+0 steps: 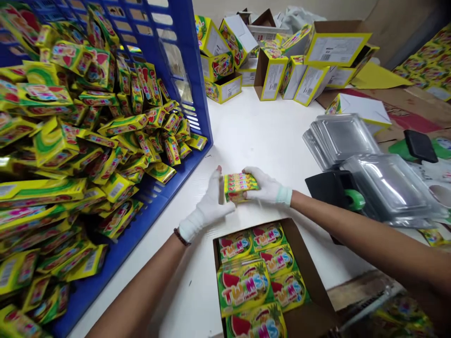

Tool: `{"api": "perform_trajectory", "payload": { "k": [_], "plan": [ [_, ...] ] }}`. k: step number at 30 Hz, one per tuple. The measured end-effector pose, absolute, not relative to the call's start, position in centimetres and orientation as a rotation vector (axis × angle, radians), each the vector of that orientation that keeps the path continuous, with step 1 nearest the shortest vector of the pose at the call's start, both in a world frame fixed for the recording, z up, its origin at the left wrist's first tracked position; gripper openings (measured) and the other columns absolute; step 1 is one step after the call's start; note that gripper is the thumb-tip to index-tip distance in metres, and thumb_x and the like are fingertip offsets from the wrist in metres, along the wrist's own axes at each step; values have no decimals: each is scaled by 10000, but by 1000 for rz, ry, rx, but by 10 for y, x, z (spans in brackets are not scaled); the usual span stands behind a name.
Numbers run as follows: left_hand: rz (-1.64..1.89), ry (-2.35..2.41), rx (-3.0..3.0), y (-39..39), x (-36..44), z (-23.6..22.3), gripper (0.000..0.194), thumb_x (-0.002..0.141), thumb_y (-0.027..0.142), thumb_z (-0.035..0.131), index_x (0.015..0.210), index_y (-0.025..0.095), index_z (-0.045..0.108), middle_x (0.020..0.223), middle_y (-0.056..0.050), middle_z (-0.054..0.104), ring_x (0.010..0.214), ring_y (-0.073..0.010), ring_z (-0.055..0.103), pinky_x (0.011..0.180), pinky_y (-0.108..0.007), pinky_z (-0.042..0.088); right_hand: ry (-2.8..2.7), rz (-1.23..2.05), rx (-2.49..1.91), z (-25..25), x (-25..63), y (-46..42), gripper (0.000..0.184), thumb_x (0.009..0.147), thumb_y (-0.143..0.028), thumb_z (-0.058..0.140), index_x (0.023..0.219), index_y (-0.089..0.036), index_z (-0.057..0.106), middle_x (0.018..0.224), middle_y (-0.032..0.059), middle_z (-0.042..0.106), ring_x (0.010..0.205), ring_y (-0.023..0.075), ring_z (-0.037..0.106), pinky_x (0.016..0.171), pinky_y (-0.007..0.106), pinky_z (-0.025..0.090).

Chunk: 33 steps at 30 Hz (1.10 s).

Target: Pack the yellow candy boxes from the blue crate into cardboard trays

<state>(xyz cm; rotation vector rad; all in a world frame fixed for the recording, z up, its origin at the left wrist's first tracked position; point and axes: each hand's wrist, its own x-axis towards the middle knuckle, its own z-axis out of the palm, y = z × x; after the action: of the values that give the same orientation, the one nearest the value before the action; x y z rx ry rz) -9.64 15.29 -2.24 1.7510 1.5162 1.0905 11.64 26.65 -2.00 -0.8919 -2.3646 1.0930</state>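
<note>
Right hand [267, 186]: grip holding carton stack [236, 184]; left hand [212, 202] (gloved too): grip wide, beside stack.

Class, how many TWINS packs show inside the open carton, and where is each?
6 in the open carton: left column, far pack, middle pack, near pack; right column, far pack, middle pack, near pack. More may hide beneath or past the picture's edge.

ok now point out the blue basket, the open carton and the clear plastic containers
blue basket [200, 84]: head view, on the upright corner of its wall
open carton [308, 263]: head view, on its brown inner wall
clear plastic containers [389, 183]: head view, on the flat face of the nearest one
</note>
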Motion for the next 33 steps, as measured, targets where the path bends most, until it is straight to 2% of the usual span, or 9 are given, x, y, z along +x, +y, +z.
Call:
{"api": "perform_trajectory", "payload": {
  "k": [3, 5, 8, 11, 17, 21, 24, 30, 33],
  "plan": [
    [1266, 1552, 1820, 97, -93, 24, 435, 800, 332, 608, 1214, 203, 578, 1329, -120, 540, 1264, -312, 516, 1060, -513, 452, -2060, 1300, -1041, 19, 133, 244, 711, 771, -599, 667, 1300, -172, 459, 1259, 144, 581, 1113, 303, 589, 989, 501, 466],
    [1217, 1606, 1901, 50, -73, 47, 200, 849, 260, 552, 1022, 240, 649, 1118, -76, 633, 1076, -252, 612, 932, -446, 531, -1881, 1601, -960, 42, 148, 219, 656, 804, -627, 630, 1280, -200, 486, 1254, 112, 606, 1112, 283, 608, 964, 454, 490],
    [889, 1620, 2092, -6, -32, 55, 272, 807, 247, 576, 1069, 226, 647, 1101, -108, 635, 1023, -287, 597, 856, -485, 544, -1850, 2015, -846, 59, 166, 180, 659, 783, -650, 645, 1243, -188, 544, 1180, 92, 650, 1052, 272, 640, 903, 410, 522],
    [818, 1671, 2121, -29, -4, 45, 408, 788, 196, 572, 1194, 216, 609, 1234, -128, 603, 1101, -311, 555, 942, -538, 503, -2122, 1938, -908, 61, 169, 153, 646, 755, -593, 703, 1247, -189, 589, 1185, 82, 663, 1068, 278, 631, 933, 414, 509],
    [879, 1748, 2101, -39, 0, 31, 292, 820, 184, 551, 1100, 187, 633, 1187, -131, 612, 1113, -307, 539, 926, -507, 525, -2250, 1532, -1135, 54, 164, 127, 609, 792, -505, 680, 1299, -176, 604, 1333, 109, 614, 1196, 296, 580, 1061, 441, 442],
    [1014, 1761, 2241, -47, 5, 21, 242, 793, 156, 547, 1014, 136, 642, 1062, -146, 626, 1026, -303, 570, 939, -540, 519, -2087, 1847, -1194, 43, 167, 128, 610, 813, -524, 649, 1304, -165, 606, 1272, 102, 661, 1144, 292, 623, 1006, 431, 489],
    [1048, 1744, 2232, -48, 8, 16, 139, 788, 167, 550, 899, 147, 631, 947, -118, 618, 896, -271, 574, 802, -502, 545, -2065, 1947, -1175, 35, 152, 132, 575, 823, -541, 633, 1256, -164, 628, 1209, 87, 692, 1089, 284, 650, 971, 425, 506],
    [1007, 1731, 2144, -47, 4, 17, 65, 780, 186, 551, 812, 178, 607, 906, -97, 610, 839, -243, 562, 715, -444, 528, -2516, 1413, -1290, 33, 117, 121, 432, 877, -523, 569, 1205, -244, 600, 1061, 54, 715, 999, 273, 659, 907, 425, 498],
    [1009, 1803, 2128, -43, -5, 22, 186, 792, 251, 578, 952, 184, 645, 1037, -129, 629, 944, -287, 582, 798, -506, 521, -2626, 1116, -1305, 34, 113, 113, 407, 907, -502, 527, 1210, -235, 575, 1087, 86, 695, 1026, 291, 641, 903, 435, 481]
  ]
}}
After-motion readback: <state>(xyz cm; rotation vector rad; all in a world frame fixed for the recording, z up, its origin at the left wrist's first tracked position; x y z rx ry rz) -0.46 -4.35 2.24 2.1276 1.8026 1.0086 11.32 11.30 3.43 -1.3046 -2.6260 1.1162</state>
